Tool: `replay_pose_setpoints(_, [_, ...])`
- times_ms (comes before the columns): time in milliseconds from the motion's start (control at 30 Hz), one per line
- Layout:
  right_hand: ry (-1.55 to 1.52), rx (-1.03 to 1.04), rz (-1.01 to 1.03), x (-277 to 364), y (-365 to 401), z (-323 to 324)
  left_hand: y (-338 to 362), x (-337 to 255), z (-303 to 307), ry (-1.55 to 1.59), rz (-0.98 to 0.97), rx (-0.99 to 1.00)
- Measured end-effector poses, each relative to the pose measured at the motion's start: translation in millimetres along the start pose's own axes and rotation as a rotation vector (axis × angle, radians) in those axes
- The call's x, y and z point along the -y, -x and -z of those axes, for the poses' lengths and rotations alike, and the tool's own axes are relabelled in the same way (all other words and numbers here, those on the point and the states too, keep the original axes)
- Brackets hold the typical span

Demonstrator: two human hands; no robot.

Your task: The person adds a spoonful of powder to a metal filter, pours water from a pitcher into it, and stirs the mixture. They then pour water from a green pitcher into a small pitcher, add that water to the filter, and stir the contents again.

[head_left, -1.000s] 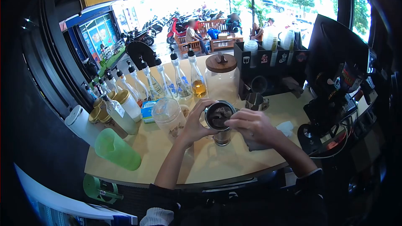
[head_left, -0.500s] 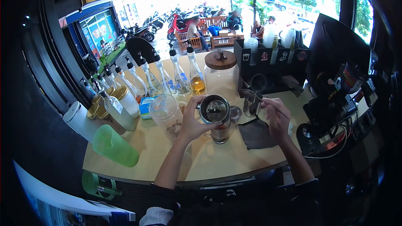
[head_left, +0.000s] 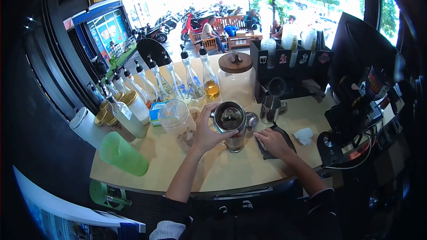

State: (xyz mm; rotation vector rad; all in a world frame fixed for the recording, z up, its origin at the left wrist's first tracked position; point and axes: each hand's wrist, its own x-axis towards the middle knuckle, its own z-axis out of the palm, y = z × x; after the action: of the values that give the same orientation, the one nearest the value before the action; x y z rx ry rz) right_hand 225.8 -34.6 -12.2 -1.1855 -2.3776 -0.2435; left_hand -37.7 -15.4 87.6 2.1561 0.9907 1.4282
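Note:
My left hand (head_left: pixel 209 131) is wrapped around a steel cup (head_left: pixel 229 116), tilted so its mouth and dark contents face me. Just below the cup stands a glass-and-metal vessel (head_left: pixel 234 144), its upper part partly hidden. To the right, my right hand (head_left: pixel 273 142) is low over a dark folded cloth (head_left: pixel 287 138), fingers closed on the thin handle of a spoon (head_left: pixel 254 127). The spoon's far end lies beside a small round metal piece (head_left: pixel 251 118). Behind that hand is a steel pitcher (head_left: pixel 270 110).
A clear plastic jar (head_left: pixel 175 118) and a green pitcher (head_left: pixel 122 154) stand left. Pump bottles (head_left: pixel 211 82) line the back beside a large wooden-lidded jar (head_left: pixel 236 80). A black cup organizer (head_left: pixel 284 69), crumpled tissue (head_left: pixel 304 136) and dark equipment (head_left: pixel 356 111) are right.
My right hand has come down and left from above the cloth, bringing the spoon near the steel cup. The white tissue now shows. My left hand keeps holding the cup in place.

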Motion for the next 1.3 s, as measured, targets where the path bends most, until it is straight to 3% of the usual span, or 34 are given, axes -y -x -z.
replay_pose_setpoints(167, [-0.129,0.073,-0.106,0,-2,-2,1,1,-1,0.024,-0.002,-0.003])
replay_pose_setpoints(300, [-0.276,-0.010,-0.178,-2,-17,29,0,3,-2,-0.001,-0.024,-0.032])
replay_pose_setpoints(367, [-0.199,-0.486,-0.178,-25,-20,37,1,3,-1,-0.009,-0.029,-0.036])
replay_pose_setpoints(400, [-0.197,-0.485,-0.179,-37,-23,39,2,3,-1,-0.007,-0.029,-0.036])
replay_pose_setpoints(467, [0.023,-0.747,-0.359,-63,-28,37,0,1,-1,-0.017,-0.037,-0.031])
replay_pose_setpoints(500, [0.030,-0.755,-0.355,-76,-24,31,0,0,-2,-0.015,-0.047,-0.035])
replay_pose_setpoints(567, [-0.646,-0.451,-0.647,-100,-16,15,1,-1,-4,-0.006,-0.035,-0.031])
replay_pose_setpoints(600, [-0.642,-0.458,-0.641,-111,-13,5,1,-1,-3,-0.006,-0.044,-0.034])
replay_pose_setpoints(667, [-0.746,-0.275,-0.749,-124,-7,-13,0,2,-3,-0.031,-0.043,-0.006])
replay_pose_setpoints(700, [-0.882,-0.326,-0.789,-106,-10,-6,0,0,-3,-0.029,-0.045,-0.006])
replay_pose_setpoints(900, [-1.105,-0.465,-0.674,-98,-14,-14,1,1,-3,-0.007,-0.040,-0.011])
replay_pose_setpoints(1033, [-0.991,-0.438,-0.725,-79,-28,24,2,-1,-4,0.020,-0.006,-0.004])
replay_pose_setpoints(1200, [-0.865,-0.547,-0.426,-70,-52,68,1,-3,-4,-0.001,-0.076,-0.044])
replay_pose_setpoints(1300, [-0.928,-0.523,-0.374,-54,-68,99,1,-4,-3,-0.027,-0.052,-0.055])
